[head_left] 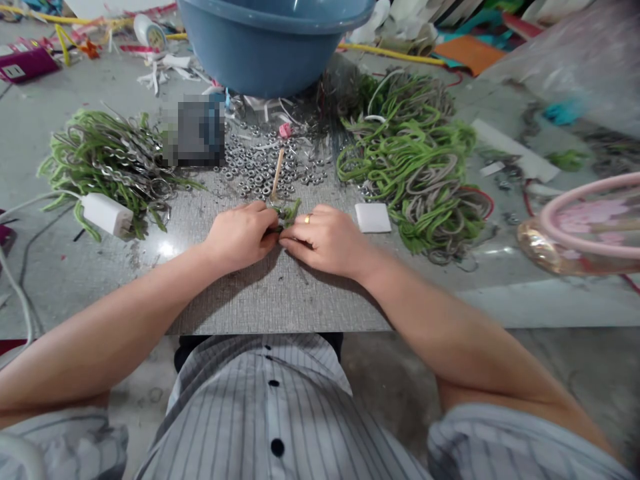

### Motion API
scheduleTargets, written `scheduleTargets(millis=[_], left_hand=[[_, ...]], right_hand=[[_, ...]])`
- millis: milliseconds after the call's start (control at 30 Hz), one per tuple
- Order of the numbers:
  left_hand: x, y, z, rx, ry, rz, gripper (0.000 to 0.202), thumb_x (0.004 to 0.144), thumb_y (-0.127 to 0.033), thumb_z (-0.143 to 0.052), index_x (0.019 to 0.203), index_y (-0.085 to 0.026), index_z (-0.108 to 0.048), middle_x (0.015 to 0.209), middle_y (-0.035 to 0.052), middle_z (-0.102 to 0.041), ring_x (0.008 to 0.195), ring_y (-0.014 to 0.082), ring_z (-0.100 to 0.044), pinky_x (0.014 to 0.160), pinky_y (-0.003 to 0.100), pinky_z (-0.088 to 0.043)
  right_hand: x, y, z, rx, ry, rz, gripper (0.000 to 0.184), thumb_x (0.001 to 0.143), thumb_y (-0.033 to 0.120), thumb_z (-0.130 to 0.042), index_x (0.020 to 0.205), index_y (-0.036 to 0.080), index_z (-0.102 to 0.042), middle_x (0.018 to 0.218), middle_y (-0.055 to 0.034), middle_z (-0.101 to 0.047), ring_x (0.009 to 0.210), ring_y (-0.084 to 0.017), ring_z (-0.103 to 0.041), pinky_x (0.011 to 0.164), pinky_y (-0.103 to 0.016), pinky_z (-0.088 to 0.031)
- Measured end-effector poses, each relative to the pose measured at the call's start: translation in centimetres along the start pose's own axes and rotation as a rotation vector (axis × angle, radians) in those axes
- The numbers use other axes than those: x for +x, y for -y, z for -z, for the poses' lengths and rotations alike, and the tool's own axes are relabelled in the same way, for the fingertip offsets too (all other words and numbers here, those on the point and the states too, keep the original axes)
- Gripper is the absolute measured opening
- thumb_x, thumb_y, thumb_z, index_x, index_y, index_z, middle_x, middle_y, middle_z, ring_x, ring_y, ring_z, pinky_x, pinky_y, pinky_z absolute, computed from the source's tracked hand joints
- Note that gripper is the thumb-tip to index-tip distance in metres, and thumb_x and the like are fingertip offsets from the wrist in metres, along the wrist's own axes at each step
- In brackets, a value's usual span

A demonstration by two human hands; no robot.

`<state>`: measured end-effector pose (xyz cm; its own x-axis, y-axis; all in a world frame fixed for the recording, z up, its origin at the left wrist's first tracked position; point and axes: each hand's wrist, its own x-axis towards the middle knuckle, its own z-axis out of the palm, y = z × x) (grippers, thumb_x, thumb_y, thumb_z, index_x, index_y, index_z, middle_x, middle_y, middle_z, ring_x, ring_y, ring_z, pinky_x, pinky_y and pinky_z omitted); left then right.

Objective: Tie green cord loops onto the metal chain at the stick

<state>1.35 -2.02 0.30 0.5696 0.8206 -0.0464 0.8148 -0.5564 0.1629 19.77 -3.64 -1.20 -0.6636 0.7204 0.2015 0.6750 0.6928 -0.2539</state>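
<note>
My left hand (245, 230) and my right hand (327, 241) meet near the middle of the table, fingers closed in a pinch. A short tuft of green cord (291, 212) sticks up between them; both hands seem to grip this piece, though the fingers hide most of it. A ring is on one right-hand finger. Just beyond my fingers lie a thin wooden stick (278, 172) and many small metal rings (250, 183). To the right rests a big heap of green and grey cords (420, 160). Another bundle of cords (95, 150), with metal pieces among it, lies left.
A blue basin (270, 47) stands at the back. A white charger plug (106, 215) with its cable is at left, a white square pad (373, 218) right of my hands. A pink-rimmed object (590, 227) sits far right, near a plastic bag (575, 67). One patch is pixelated.
</note>
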Motion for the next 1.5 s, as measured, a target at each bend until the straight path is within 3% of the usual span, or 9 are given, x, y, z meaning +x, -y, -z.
scheduleTargets(millis=[133, 300, 433, 500, 567, 833, 1000, 1233, 1500], left_hand=[[0.0, 0.2, 0.0, -0.004, -0.010, -0.033, 0.024, 0.084, -0.025, -0.048, 0.096, -0.015, -0.066, 0.098, 0.0100, -0.065, 0.093, 0.0247, -0.063, 0.075, 0.035, -0.049], [0.0, 0.3, -0.2, -0.015, -0.045, -0.059, 0.021, 0.084, -0.023, -0.049, 0.095, -0.014, -0.063, 0.097, 0.0109, -0.064, 0.094, 0.0245, -0.061, 0.083, 0.037, -0.049], [-0.2, 0.0, -0.6, 0.025, -0.081, -0.029, 0.026, 0.088, -0.030, -0.047, 0.102, -0.010, -0.059, 0.100, 0.0144, -0.063, 0.097, 0.0274, -0.058, 0.086, 0.039, -0.047], [-0.4, -0.2, -0.8, 0.055, -0.092, -0.005, 0.031, 0.090, -0.036, -0.047, 0.103, -0.009, -0.057, 0.101, 0.0158, -0.061, 0.100, 0.0295, -0.056, 0.086, 0.040, -0.046], [-0.5, -0.4, -1.0, 0.080, -0.109, 0.010, 0.033, 0.090, -0.039, -0.049, 0.104, -0.009, -0.056, 0.101, 0.0165, -0.060, 0.102, 0.0311, -0.055, 0.087, 0.041, -0.045], [-0.9, -0.7, -0.9, -0.001, -0.085, 0.022, 0.044, 0.088, -0.034, -0.053, 0.122, -0.005, -0.051, 0.124, 0.0202, -0.059, 0.119, 0.0317, -0.053, 0.100, 0.042, -0.043], [-1.3, -1.1, -0.8, -0.013, -0.009, 0.020, 0.063, 0.093, -0.038, -0.044, 0.141, 0.001, -0.035, 0.146, 0.0259, -0.043, 0.142, 0.0341, -0.032, 0.114, 0.047, -0.031], [-1.4, -0.8, -0.9, 0.100, 0.070, 0.070, 0.084, 0.091, -0.056, -0.037, 0.148, 0.005, -0.025, 0.155, 0.0292, -0.025, 0.146, 0.0389, -0.020, 0.116, 0.052, -0.021], [-1.6, -0.2, 0.0, 0.197, 0.154, 0.152, 0.097, 0.087, -0.066, -0.036, 0.148, 0.008, -0.024, 0.154, 0.0319, -0.023, 0.146, 0.0435, -0.018, 0.116, 0.052, -0.017]], right_hand=[[0.1, 0.2, 0.5, -0.027, 0.090, -0.034, 0.025, 0.090, 0.030, -0.053, 0.086, 0.016, -0.074, 0.075, -0.0063, -0.072, 0.068, -0.017, -0.060, 0.070, -0.033, -0.033], [-0.1, 0.7, 0.7, 0.186, 0.214, 0.036, 0.026, 0.088, 0.036, -0.058, 0.073, 0.019, -0.072, 0.068, -0.0014, -0.071, 0.062, -0.014, -0.058, 0.066, -0.029, -0.037], [-0.2, 0.4, 0.6, 0.153, -0.003, -0.033, 0.027, 0.091, 0.031, -0.052, 0.079, 0.017, -0.072, 0.074, -0.0061, -0.070, 0.072, -0.018, -0.062, 0.069, -0.031, -0.044], [-0.3, 0.0, 0.5, 0.090, -0.168, -0.119, 0.022, 0.091, 0.025, -0.052, 0.092, 0.015, -0.072, 0.090, -0.0104, -0.072, 0.088, -0.022, -0.064, 0.078, -0.035, -0.047], [-0.3, -0.4, 0.3, 0.030, -0.228, -0.169, 0.024, 0.089, 0.023, -0.053, 0.105, 0.014, -0.069, 0.108, -0.0131, -0.071, 0.103, -0.026, -0.063, 0.090, -0.040, -0.047], [-0.3, -0.8, 0.2, -0.113, 0.079, -0.190, 0.053, 0.093, 0.039, -0.052, 0.137, 0.009, -0.051, 0.142, -0.0178, -0.053, 0.133, -0.032, -0.047, 0.107, -0.053, -0.038], [-0.4, -0.3, 0.3, -0.192, 0.167, -0.277, 0.056, 0.095, 0.045, -0.044, 0.140, 0.010, -0.048, 0.149, -0.0191, -0.044, 0.138, -0.035, -0.040, 0.111, -0.066, -0.023], [-1.0, -1.1, -1.0, -0.264, 0.087, -0.315, 0.075, 0.091, 0.065, -0.034, 0.142, 0.011, -0.045, 0.145, -0.0230, -0.047, 0.137, -0.038, -0.040, 0.110, -0.072, -0.010], [-1.5, -2.9, -2.1, -0.277, -0.065, -0.381, 0.099, 0.076, 0.086, -0.033, 0.135, 0.010, -0.055, 0.134, -0.0259, -0.056, 0.130, -0.049, -0.043, 0.105, -0.078, 0.002]])
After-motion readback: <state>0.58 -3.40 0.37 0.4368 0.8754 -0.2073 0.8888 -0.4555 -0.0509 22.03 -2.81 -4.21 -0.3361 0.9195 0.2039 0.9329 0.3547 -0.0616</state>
